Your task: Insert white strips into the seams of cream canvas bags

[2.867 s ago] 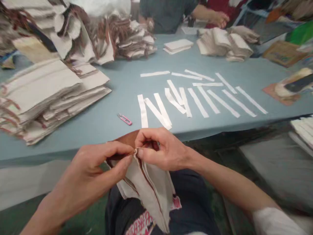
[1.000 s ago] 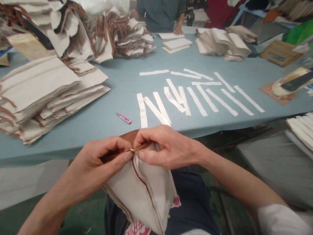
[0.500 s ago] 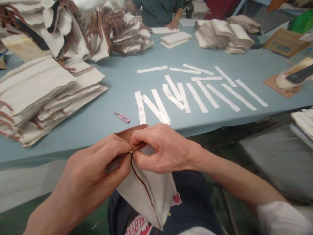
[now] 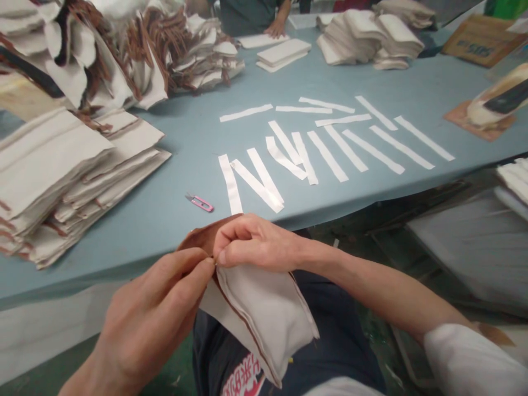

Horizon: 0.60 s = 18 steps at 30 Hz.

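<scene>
Over my lap hangs a cream fabric piece [image 4: 264, 308] with brown-edged seams and a brown upper part [image 4: 206, 235]. My left hand [image 4: 165, 297] pinches it at the top of the seam, thumb and forefinger pressed together. Right beside those fingertips, my right hand [image 4: 256, 242] is closed on the same piece, its fingers curled around the brown part. What lies between the fingertips is too small to make out. On the table just beyond my hands are pink thread snips [image 4: 200, 202] and several white strips [image 4: 233, 184].
Stacked cream fabric pieces [image 4: 49, 165] fill the table's left side, with a heap of brown-trimmed ones [image 4: 165, 49] behind. Folded pieces [image 4: 363, 36], a cardboard box [image 4: 482, 41] and a black-handled brush [image 4: 499, 102] lie farther right. Across the table, another person's hand [image 4: 276, 27] rests on fabric.
Both hands have shifted slightly left with the fabric piece. Its lower part has swung right and shows more of its cream side. My right fingers have curled in more. The camera view has tilted slightly.
</scene>
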Motion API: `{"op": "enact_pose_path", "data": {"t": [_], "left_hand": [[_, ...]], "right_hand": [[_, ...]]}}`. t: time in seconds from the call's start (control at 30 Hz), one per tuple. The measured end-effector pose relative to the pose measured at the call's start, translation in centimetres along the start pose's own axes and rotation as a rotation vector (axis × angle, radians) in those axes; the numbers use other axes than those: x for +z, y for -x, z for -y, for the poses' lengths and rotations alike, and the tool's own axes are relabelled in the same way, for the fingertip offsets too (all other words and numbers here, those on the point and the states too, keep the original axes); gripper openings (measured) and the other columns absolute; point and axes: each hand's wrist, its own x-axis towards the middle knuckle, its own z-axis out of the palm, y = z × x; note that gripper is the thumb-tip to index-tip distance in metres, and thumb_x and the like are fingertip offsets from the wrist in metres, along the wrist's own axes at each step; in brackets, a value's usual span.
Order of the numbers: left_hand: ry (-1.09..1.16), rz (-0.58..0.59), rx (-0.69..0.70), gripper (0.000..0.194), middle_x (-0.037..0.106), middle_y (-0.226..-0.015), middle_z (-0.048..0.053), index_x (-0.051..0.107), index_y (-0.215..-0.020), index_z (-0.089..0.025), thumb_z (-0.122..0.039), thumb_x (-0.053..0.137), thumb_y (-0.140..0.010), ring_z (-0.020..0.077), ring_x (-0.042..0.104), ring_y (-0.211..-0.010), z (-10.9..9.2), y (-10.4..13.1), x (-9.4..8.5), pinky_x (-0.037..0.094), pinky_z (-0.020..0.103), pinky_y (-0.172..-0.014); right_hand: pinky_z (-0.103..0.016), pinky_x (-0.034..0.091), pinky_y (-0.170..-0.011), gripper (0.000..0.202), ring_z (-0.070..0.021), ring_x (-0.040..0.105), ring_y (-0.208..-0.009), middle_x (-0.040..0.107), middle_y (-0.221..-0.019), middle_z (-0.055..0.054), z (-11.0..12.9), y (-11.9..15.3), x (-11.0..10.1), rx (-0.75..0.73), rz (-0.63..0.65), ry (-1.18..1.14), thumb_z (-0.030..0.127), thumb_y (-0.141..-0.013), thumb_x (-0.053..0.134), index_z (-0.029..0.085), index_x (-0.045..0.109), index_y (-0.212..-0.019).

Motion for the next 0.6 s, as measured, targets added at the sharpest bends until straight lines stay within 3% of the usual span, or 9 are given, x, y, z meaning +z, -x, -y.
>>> {"op": "enact_pose_path", "data": {"t": [0.1,0.2,0.3,0.4,0.5,0.6], "left_hand": [[-0.027,-0.059,0.057,0.046,0.088,-0.12,0.002,0.068,-0.134,-0.031,0.006,0.058,-0.108,0.0144,0.085,-0.103,-0.3,-0.3,0.6,0.062,0.019,-0.091],[0.037,-0.052,0.001,0.037,0.087,-0.119,0.002,0.066,-0.13,-0.03,0.0,0.06,-0.111,0.0136,0.086,-0.1,-0.7,-0.7,0.8,0.062,0.019,-0.088],[0.121,-0.041,-0.122,0.012,0.089,-0.108,0.0,0.069,-0.124,-0.029,-0.024,0.065,-0.113,0.0151,0.086,-0.086,-0.6,-1.0,0.1,0.064,0.02,-0.083],[0.292,0.039,-0.206,0.026,0.089,-0.1,-0.003,0.075,-0.121,-0.03,-0.051,0.062,-0.114,0.0163,0.084,-0.077,0.2,-1.3,-0.9,0.064,0.018,-0.076],[0.458,0.168,-0.251,0.035,0.088,-0.095,-0.003,0.079,-0.113,-0.03,-0.047,0.049,-0.119,0.0156,0.082,-0.077,0.9,-1.7,-1.4,0.06,0.017,-0.073],[0.456,0.174,-0.16,0.032,0.082,-0.084,-0.002,0.079,-0.102,-0.028,-0.036,0.052,-0.118,0.0141,0.074,-0.067,1.1,-2.1,-0.9,0.054,0.02,-0.065]], "right_hand": [[-0.027,0.034,-0.062,0.023,-0.0107,0.045,-0.067,0.054,-0.072,0.005,-1.0,-0.4,0.4,0.011,-0.035,-0.03,0.043,-0.076,0.065,0.02,0.062,-0.076],[-0.026,0.037,-0.063,0.015,-0.0113,0.047,-0.068,0.055,-0.072,0.005,-1.3,-0.2,0.6,-0.059,-0.078,0.025,0.036,-0.075,0.062,0.021,0.06,-0.075],[-0.025,0.041,-0.065,0.007,-0.0116,0.049,-0.07,0.058,-0.072,0.005,-0.9,0.5,0.4,-0.236,-0.097,0.136,0.027,-0.076,0.063,0.022,0.059,-0.076],[-0.025,0.043,-0.066,0.004,-0.0112,0.052,-0.068,0.062,-0.074,0.005,-0.6,1.2,0.3,-0.412,-0.11,0.301,0.022,-0.079,0.062,0.022,0.058,-0.078],[-0.025,0.042,-0.067,0.004,-0.0111,0.054,-0.067,0.064,-0.074,0.004,-0.7,1.6,0.4,-0.537,-0.188,0.481,0.019,-0.081,0.058,0.023,0.057,-0.081],[-0.025,0.042,-0.067,0.007,-0.0104,0.054,-0.065,0.066,-0.075,0.004,-1.1,1.8,0.5,-0.597,-0.253,0.587,0.016,-0.082,0.055,0.023,0.058,-0.083]]}}
